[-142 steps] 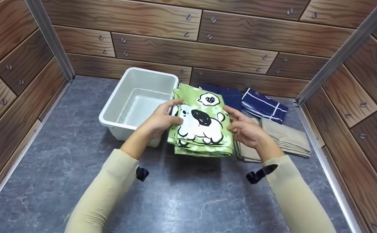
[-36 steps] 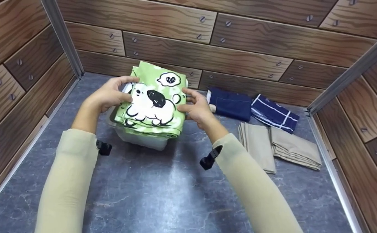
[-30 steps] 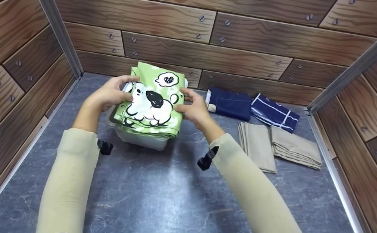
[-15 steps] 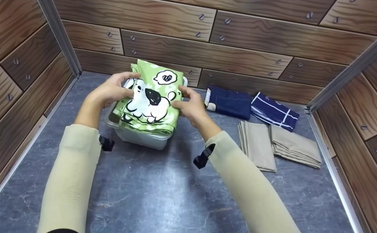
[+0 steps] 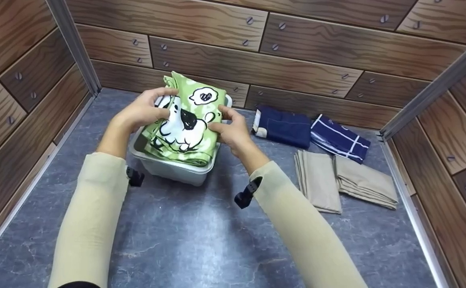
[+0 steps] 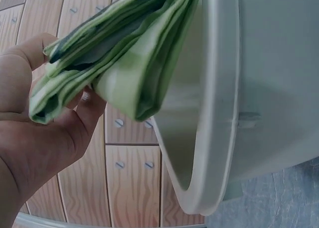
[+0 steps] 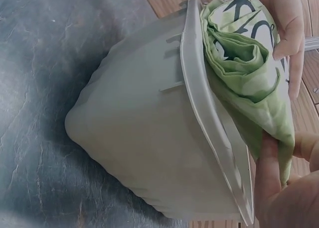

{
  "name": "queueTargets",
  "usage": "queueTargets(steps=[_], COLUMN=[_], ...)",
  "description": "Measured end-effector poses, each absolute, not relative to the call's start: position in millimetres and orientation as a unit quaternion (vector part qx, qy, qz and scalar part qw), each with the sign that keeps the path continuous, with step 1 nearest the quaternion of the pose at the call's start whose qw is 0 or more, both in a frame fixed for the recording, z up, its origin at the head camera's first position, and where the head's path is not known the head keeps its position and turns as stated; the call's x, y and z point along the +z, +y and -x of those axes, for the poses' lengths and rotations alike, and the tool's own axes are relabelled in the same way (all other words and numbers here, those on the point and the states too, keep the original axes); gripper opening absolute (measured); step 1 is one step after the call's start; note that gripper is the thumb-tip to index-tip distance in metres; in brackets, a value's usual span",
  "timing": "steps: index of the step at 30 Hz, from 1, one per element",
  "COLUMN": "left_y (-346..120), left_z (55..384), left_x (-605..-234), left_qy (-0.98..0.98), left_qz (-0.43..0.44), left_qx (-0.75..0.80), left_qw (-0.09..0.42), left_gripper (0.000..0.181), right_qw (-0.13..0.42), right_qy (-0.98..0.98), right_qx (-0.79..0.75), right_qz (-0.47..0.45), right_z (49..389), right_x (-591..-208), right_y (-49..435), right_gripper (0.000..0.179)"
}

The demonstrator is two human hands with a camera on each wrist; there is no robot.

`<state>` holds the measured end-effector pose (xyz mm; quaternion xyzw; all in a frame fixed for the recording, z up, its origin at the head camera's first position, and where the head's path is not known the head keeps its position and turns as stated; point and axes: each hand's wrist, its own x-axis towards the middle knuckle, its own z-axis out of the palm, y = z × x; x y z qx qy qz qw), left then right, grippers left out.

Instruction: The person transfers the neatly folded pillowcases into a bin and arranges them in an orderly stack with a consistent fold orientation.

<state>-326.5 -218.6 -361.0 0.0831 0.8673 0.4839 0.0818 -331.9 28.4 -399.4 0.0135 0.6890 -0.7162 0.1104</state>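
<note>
A folded green cloth (image 5: 195,138) with a white cartoon dog print sits at the mouth of a light grey plastic bin (image 5: 173,171), its near end just inside the rim. My left hand (image 5: 144,107) pinches its left edge, thumb on top; the left wrist view shows the layered folds (image 6: 119,54) between thumb and fingers. On the other edge, my right hand (image 5: 234,129) pinches the cloth. The right wrist view shows that hand (image 7: 291,193) holding a corner beside the bin's rim (image 7: 212,123). The bin's inside is mostly hidden under the cloth.
Right of the bin, several folded cloths lie on the grey marbled floor (image 5: 185,240): a navy one (image 5: 284,127), a navy one with white lines (image 5: 340,138) and two beige ones (image 5: 319,180). Wood-patterned walls (image 5: 201,56) stand behind and at both sides.
Both hands have carried the green cloth left, from beside the bin to over it. In the last second it has sunk lower into the opening, and the hands have drawn closer together.
</note>
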Motion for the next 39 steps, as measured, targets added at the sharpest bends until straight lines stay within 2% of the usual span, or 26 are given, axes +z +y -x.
queueTargets(steps=[17,25,39], left_y=[-221.6,-227.5,-232.6], left_z=[332.6,332.0,331.1], left_x=[-374.7,-383.7,-387.3], left_qy=[0.878,0.870,0.862], left_qz=[-0.083,-0.060,-0.070], left_qx=[0.467,0.483,0.497], left_qw=[0.067,0.084,0.072], left_gripper=[0.072,0.071,0.070], right_qw=[0.132,0.146,0.143], right_qy=[0.690,0.696,0.695], right_qx=[-0.711,-0.703,-0.705], right_qz=[0.009,0.004,-0.002], right_z=[333.7,336.9,337.7], right_x=[-400.6,-403.2,-404.4], right_y=[27.1,31.0,31.1], right_gripper=[0.071,0.071,0.070])
